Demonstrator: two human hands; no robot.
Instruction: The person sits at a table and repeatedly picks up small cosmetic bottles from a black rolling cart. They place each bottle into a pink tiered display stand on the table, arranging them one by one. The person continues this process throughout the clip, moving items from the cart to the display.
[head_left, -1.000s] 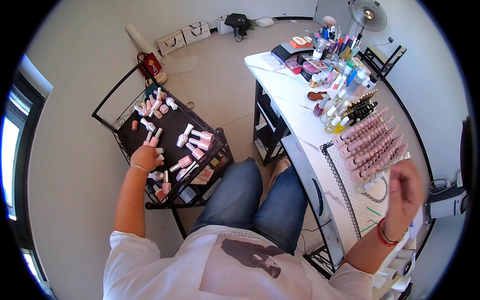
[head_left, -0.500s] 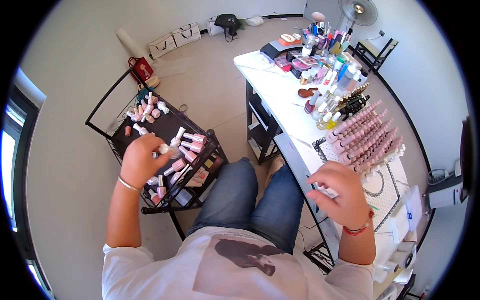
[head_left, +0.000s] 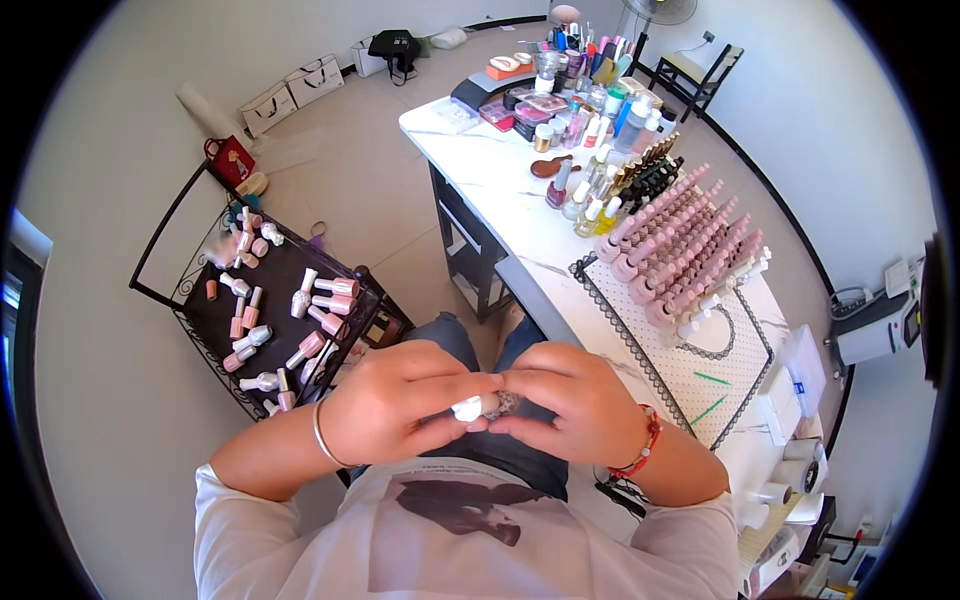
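Over my lap, my left hand and my right hand meet around one small nail polish bottle. The left fingers pinch its white cap, while the right fingers close on the speckled body; parts of the bottle are hidden by the fingers. To the left stands a black cart with pink and white nail polish bottles lying loose on its top. On the white table at my right, rows of pink bottles stand upright on a dotted mat with black lace edging.
Clear and coloured bottles, brushes, pens and small cases crowd the far part of the table. Two green sticks lie on the mat. White paper bags and a red bag stand by the wall. A fan and a chair are behind.
My left hand has come from above the cart to my lap with the bottle. My right hand has moved left from the table edge and now grips it too. The view has shifted right.
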